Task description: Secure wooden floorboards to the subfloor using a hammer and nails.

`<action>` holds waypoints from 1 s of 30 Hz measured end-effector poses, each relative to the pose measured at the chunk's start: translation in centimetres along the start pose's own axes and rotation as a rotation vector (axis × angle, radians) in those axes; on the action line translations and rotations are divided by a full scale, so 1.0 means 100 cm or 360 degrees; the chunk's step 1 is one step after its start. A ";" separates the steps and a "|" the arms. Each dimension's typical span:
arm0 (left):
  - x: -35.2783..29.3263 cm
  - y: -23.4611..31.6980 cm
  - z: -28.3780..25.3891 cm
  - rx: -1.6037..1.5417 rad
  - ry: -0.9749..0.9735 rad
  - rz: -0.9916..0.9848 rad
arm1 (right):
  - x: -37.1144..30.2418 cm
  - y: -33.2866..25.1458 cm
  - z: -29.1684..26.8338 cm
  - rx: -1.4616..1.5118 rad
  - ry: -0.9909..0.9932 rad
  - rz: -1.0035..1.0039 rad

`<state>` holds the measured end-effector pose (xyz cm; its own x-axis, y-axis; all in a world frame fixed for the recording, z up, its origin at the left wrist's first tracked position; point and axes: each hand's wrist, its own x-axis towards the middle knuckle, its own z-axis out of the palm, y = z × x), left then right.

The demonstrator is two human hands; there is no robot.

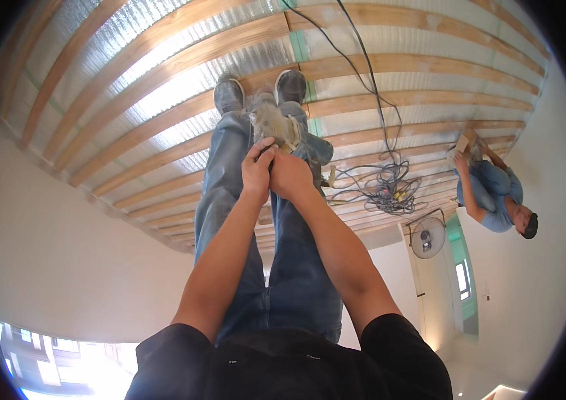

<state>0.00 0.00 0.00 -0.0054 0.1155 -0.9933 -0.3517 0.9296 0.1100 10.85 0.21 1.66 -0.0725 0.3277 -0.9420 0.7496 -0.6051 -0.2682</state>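
My left hand (256, 168) and my right hand (290, 176) meet in front of my shins, both closed. The left fingertips press together beside the right fist. A small dark bit shows between them, but what they hold is mostly hidden. Just beyond my fingers, between my shoes, is a dusty, pale grey-beige tool-like object (271, 123); its exact kind is unclear. A blue-grey cylindrical part (320, 151) sticks out to its right.
Wooden joists (389, 63) run across silvery, ribbed sheeting (143, 80) under my shoes (291, 87). Black cables (389, 190) lie tangled to the right. Farther right, a crouching person (493, 190) holds a wooden piece (466, 142). A round fan (427, 238) stands near the wall.
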 end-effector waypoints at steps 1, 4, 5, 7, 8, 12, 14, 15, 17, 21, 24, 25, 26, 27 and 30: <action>-0.001 -0.001 -0.002 -0.0023 0.0002 0.0009 | -0.002 -0.001 0.002 0.0012 0.0035 -0.0033; -0.005 0.000 -0.002 -0.0042 0.0016 0.0017 | -0.005 -0.002 0.002 0.0038 0.0063 -0.0073; -0.007 0.001 -0.001 -0.0040 0.0016 0.0020 | -0.006 -0.002 0.002 0.0045 0.0068 -0.0080; -0.012 0.000 -0.003 -0.0030 0.0035 0.0021 | -0.011 -0.004 0.002 0.0052 0.0065 -0.0079; -0.014 -0.001 -0.005 -0.0023 0.0048 0.0024 | -0.014 -0.005 0.002 0.0053 0.0067 -0.0077; -0.006 -0.002 -0.002 -0.0010 0.0034 0.0051 | -0.007 -0.001 0.002 -0.0012 0.0025 -0.0062; -0.003 -0.003 0.000 0.0018 0.0025 0.0074 | -0.005 0.003 0.002 0.0036 0.0118 -0.0094; -0.003 -0.004 -0.001 0.0020 0.0024 0.0072 | -0.005 0.003 0.003 0.0038 0.0118 -0.0092; -0.003 -0.007 -0.003 -0.0005 0.0028 0.0066 | -0.005 0.004 0.004 0.0072 0.0068 -0.0072; -0.005 -0.002 -0.002 0.0032 0.0035 0.0069 | -0.006 -0.002 0.000 0.0054 0.0046 -0.0040; -0.007 0.001 -0.003 0.0047 0.0021 0.0072 | -0.007 -0.004 -0.001 0.0056 0.0030 -0.0037; -0.007 0.003 -0.002 0.0093 0.0027 0.0068 | -0.007 -0.004 -0.002 0.0057 0.0040 -0.0029; -0.008 0.005 -0.001 0.0138 0.0034 0.0063 | -0.006 -0.003 -0.003 0.0059 0.0049 -0.0021; -0.007 0.004 0.000 0.0138 0.0033 0.0065 | -0.005 -0.001 -0.002 0.0059 0.0051 -0.0023; -0.005 0.001 0.001 0.0106 0.0030 0.0042 | -0.003 0.001 -0.001 0.0040 0.0006 -0.0002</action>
<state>0.04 0.10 0.51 -0.0318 0.1343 -0.9904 -0.2884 0.9476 0.1378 11.03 0.11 1.98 -0.0706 0.3311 -0.9409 0.7327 -0.6229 -0.2742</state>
